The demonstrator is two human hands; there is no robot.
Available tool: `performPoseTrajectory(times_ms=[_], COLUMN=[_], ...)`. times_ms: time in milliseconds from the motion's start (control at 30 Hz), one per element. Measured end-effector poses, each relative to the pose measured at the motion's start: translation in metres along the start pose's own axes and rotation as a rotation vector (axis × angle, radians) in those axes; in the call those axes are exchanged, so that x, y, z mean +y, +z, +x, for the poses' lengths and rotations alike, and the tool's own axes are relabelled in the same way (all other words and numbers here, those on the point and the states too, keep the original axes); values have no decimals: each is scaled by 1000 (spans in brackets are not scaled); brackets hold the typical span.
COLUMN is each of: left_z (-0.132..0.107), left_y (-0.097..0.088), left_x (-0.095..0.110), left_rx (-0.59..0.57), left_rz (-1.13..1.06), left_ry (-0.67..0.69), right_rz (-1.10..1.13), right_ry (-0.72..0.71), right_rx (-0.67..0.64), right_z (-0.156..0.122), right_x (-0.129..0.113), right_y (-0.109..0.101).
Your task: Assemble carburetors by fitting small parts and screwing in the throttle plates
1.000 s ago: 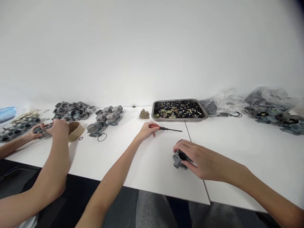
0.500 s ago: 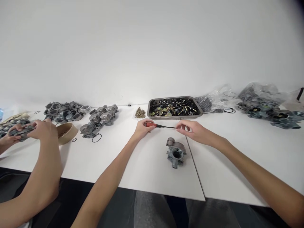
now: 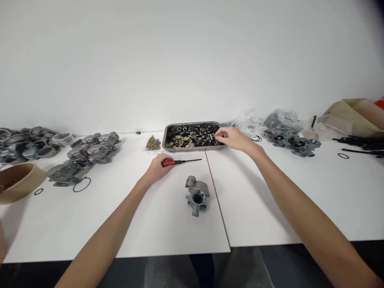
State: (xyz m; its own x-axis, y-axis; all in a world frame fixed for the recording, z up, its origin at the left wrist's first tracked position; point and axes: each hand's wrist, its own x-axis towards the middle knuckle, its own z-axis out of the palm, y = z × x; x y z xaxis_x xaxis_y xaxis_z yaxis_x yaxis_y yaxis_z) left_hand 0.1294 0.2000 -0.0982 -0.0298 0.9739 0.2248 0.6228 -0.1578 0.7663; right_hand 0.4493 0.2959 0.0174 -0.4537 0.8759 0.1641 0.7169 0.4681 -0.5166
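Note:
My left hand (image 3: 158, 167) is closed round the red handle of a screwdriver (image 3: 174, 162), whose dark shaft points right, low over the white table. At the right end of the metal tray (image 3: 192, 149), my right hand (image 3: 227, 137) has its fingers curled together; anything between them is too small or hidden to tell. Inside the tray lies a heap of small black and brass-coloured parts (image 3: 192, 135). Nearer me, a grey metal carburetor body (image 3: 198, 196) rests on the table below the screwdriver, its round bore facing me.
Several carburetor bodies (image 3: 99, 151) are grouped at left, near a tan bowl (image 3: 33, 178) and black rings (image 3: 81, 184). Small brass parts (image 3: 153, 143) lie left of the tray. At right are more carburetor bodies (image 3: 301, 147), plastic bags (image 3: 282, 118) and black tools (image 3: 364, 142).
My right hand has left the screwdriver's tip and moved to the tray's right end. The left hand still holds the screwdriver. The view has turned right; the co-worker's hands are out of sight.

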Motion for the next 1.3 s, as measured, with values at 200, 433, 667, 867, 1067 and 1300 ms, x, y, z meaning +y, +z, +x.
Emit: performPoseTrajectory(times_ms=[200,433,667,867,1067,1300], left_z=[-1,-1,-2,-5,-8,-6], left_y=[-1,-1,-2,-1,-7,-18], left_x=[-1,-3,0,6,21,40], left_rx=[-14,-18,-13,4,151,134], left_rz=[28,39,58,53,-77,-816], left_ry=[10,32,50,71,36,-211], right_rz=[-80,-162,-171,-133,154,550], right_ry=[-9,-13,20,14,-131,-371], right_rx=[-5,-111,-41,154,298,34], right_z=[50,68,70,68,51,36], right_x=[-1,7,11,5,-46,-101], right_y=[-3,48,49,36,22,75])
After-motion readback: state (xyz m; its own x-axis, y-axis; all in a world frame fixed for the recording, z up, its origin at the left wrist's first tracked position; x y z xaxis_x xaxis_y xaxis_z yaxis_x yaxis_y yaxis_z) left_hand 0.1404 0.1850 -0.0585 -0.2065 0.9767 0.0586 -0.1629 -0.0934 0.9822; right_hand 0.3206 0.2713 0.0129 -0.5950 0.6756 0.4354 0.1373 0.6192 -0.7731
